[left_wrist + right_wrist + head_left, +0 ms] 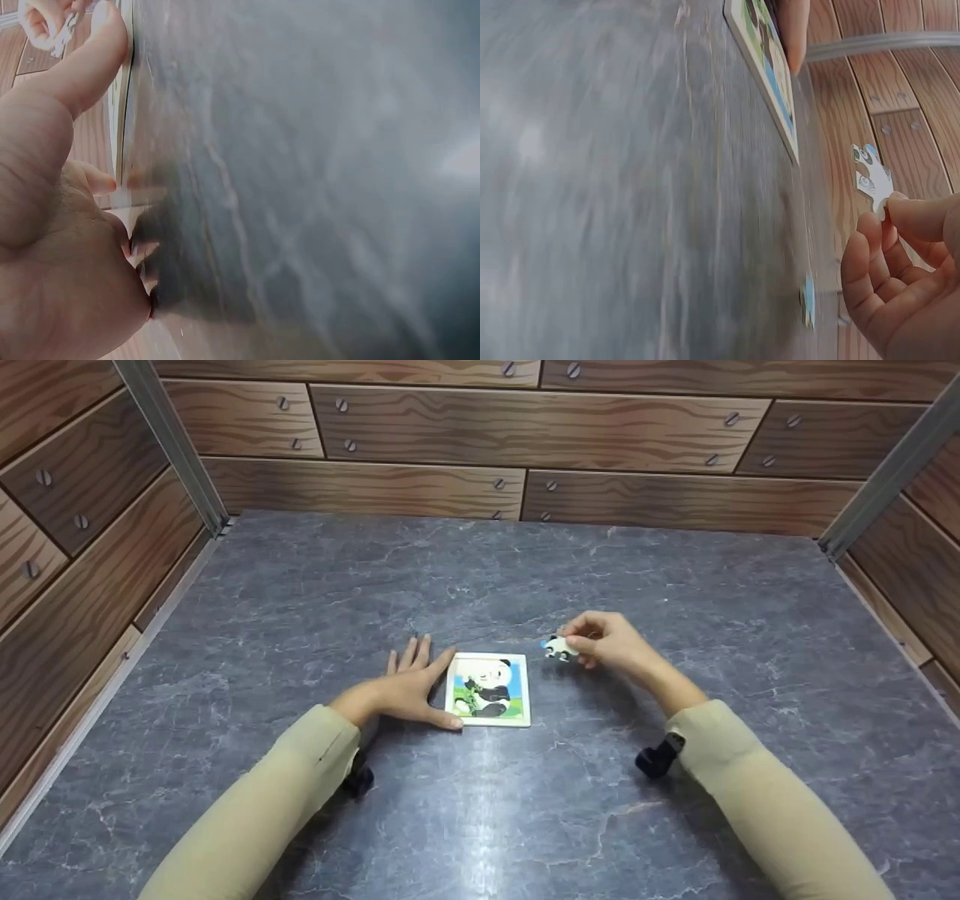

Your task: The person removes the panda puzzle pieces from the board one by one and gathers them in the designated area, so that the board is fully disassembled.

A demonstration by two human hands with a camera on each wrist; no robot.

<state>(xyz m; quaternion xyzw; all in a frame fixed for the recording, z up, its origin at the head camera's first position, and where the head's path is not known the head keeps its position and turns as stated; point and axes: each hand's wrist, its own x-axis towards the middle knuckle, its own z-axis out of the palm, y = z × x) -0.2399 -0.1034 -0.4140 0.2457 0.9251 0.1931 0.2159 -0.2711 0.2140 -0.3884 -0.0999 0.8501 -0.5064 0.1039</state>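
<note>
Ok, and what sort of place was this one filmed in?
Probably a purpose-built recording booth rather than an ordinary room: wood-patterned panels enclose three visible sides, metal posts mark the far corners, and a broad grey marble-look surface lies between.

From the head camera we look forward and down from above, with the left hand (405, 694) and right hand (613, 646) near mid-frame. At each wrist we look closely and low along the tabletop (480, 577), turned sideways: the left hand at one frame's left, the right hand at the other's lower right. We share the panda puzzle (488, 690) between head (centre) and right wrist (upper middle).
</note>
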